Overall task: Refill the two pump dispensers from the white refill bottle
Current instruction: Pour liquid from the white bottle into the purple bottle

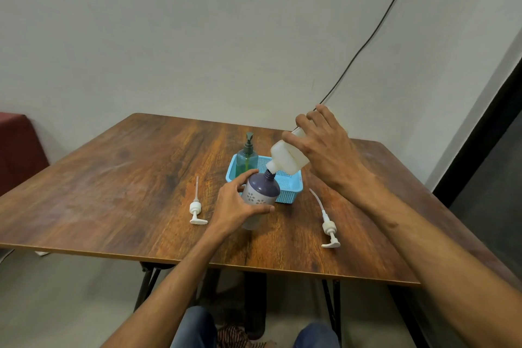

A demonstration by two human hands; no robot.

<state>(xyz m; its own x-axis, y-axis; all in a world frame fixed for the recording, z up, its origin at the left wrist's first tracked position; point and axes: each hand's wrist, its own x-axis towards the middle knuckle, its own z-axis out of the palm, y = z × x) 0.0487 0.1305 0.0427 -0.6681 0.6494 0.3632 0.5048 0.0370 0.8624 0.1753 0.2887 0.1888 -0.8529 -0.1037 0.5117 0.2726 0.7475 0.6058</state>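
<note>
At frame centre, the left hand (234, 206) wraps the purple flowered plastic dispenser (261, 195), steadying it; the right hand (324, 147) grips the tipped white refill bottle (285, 159), spout meeting neck to pour.

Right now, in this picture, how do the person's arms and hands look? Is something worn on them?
Both the left hand and the right hand are bare: no gloves, and no ring, watch or bracelet that I can see. The forearms are bare too, with no sleeve showing up to the picture's edge. Lower down, blue trousers cover the knees.
</note>
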